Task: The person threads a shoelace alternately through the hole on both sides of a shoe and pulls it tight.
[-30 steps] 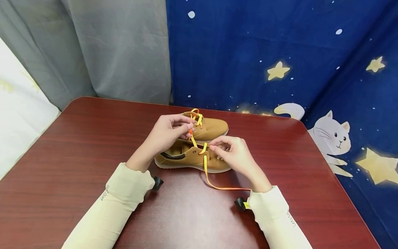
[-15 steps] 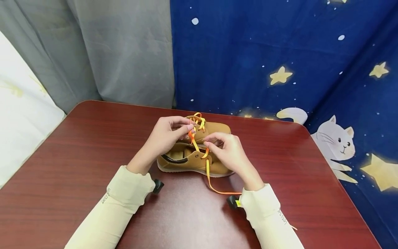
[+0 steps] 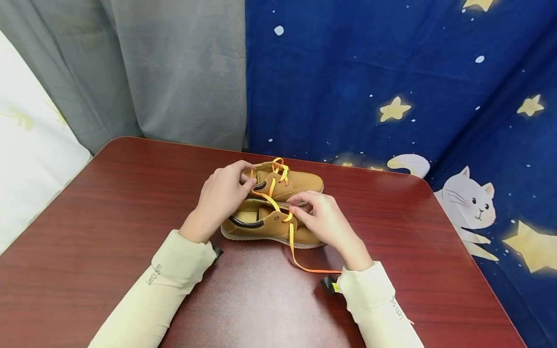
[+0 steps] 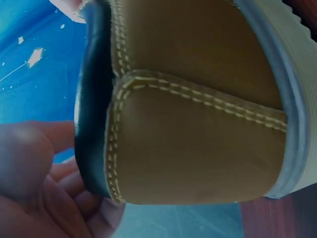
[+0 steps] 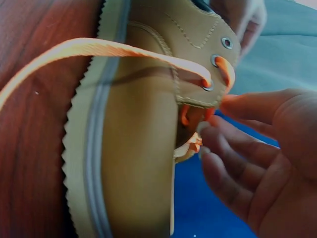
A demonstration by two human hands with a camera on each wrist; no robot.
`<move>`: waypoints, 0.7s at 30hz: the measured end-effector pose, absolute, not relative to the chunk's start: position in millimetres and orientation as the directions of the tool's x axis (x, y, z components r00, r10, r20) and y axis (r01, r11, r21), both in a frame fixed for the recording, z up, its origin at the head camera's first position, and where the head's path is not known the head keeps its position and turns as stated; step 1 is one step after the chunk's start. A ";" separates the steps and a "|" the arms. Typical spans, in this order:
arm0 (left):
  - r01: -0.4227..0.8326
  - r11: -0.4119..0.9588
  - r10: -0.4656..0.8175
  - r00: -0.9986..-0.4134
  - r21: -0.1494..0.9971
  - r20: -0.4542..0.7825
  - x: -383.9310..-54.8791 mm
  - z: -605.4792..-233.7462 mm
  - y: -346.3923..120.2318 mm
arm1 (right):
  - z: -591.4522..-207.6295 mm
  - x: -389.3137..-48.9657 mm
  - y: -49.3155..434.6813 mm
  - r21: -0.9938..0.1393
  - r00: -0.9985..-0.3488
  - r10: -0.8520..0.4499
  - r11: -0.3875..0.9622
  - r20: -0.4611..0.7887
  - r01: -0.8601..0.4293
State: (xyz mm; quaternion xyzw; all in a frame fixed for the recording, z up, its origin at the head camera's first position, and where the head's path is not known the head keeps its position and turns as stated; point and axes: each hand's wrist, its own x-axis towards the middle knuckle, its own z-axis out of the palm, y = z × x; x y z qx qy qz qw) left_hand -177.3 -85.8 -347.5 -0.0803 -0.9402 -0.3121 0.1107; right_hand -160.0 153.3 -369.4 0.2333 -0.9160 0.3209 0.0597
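Two tan shoes with yellow-orange laces lie side by side, toes to the right: the near shoe (image 3: 261, 233) and the far shoe (image 3: 306, 180). My left hand (image 3: 222, 195) is raised at the heel end and pinches the orange shoelace (image 3: 265, 196), which runs up out of the near shoe. In the left wrist view, its fingers appear beside the dark-lined heel collar (image 4: 94, 119). My right hand (image 3: 324, 217) pinches the lace at the near shoe's eyelet flap (image 5: 200, 74); its fingertips partly hide the grip. Another lace length (image 5: 99, 48) trails over the shoe's side.
The shoes stand toward the back of a reddish-brown wooden table (image 3: 130, 217). A loose lace runs along the tabletop under my right wrist. Behind the table hang a grey curtain (image 3: 187, 72) and a blue curtain (image 3: 326, 72) with stars and a cat.
My left hand has moved left toward the heels, drawing the lace out from its bunched position above the shoes. My right hand shifted slightly left along the near shoe and keeps pinching at the flap.
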 end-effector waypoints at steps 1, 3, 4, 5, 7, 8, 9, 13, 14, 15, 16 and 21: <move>0.210 0.807 0.077 -0.964 0.551 0.255 -177.8 -348.8 -86.1 | -368.5 -159.4 155.2 -0.559 -0.885 -0.396 0.688 0.246 -0.463; 0.189 0.836 0.066 -0.966 0.516 0.249 -178.3 -351.0 -87.1 | -365.4 -158.4 158.8 -0.546 -0.882 -0.415 0.696 0.223 -0.465; 0.179 0.848 0.060 -0.968 0.498 0.246 -179.0 -352.2 -88.0 | -363.3 -157.6 160.6 -0.531 -0.879 -0.426 0.704 0.217 -0.472; 0.169 0.861 0.056 -0.969 0.481 0.240 -179.8 -353.8 -88.9 | -360.6 -156.3 162.4 -0.511 -0.874 -0.436 0.713 0.213 -0.480; 0.149 0.881 0.049 -0.973 0.450 0.225 -181.0 -356.5 -90.4 | -354.6 -152.2 167.0 -0.457 -0.863 -0.457 0.734 0.216 -0.502; 0.145 0.888 0.052 -0.974 0.436 0.218 -181.9 -357.7 -91.0 | -351.2 -149.5 169.8 -0.433 -0.858 -0.465 0.742 0.218 -0.512; 0.144 0.893 0.057 -0.976 0.427 0.211 -182.7 -358.8 -91.2 | -348.2 -146.2 173.3 -0.405 -0.854 -0.472 0.752 0.220 -0.520; 0.155 0.899 0.083 -0.978 0.410 0.189 -184.5 -362.1 -92.6 | -340.7 -132.0 189.7 -0.330 -0.841 -0.500 0.774 0.205 -0.541; 0.160 0.898 0.088 -0.978 0.411 0.189 -185.2 -362.5 -92.5 | -340.6 -128.2 194.9 -0.320 -0.841 -0.505 0.778 0.194 -0.540; 0.162 0.896 0.090 -0.978 0.414 0.188 -185.6 -362.8 -92.2 | -341.2 -124.4 200.6 -0.307 -0.843 -0.508 0.785 0.179 -0.538; 0.165 0.894 0.093 -0.978 0.417 0.187 -186.1 -362.9 -92.1 | -342.4 -120.7 206.4 -0.295 -0.845 -0.510 0.792 0.164 -0.535; 0.167 0.888 0.100 -0.980 0.428 0.174 -187.8 -363.8 -94.1 | -350.7 -106.4 233.5 -0.268 -0.877 -0.477 0.839 0.059 -0.474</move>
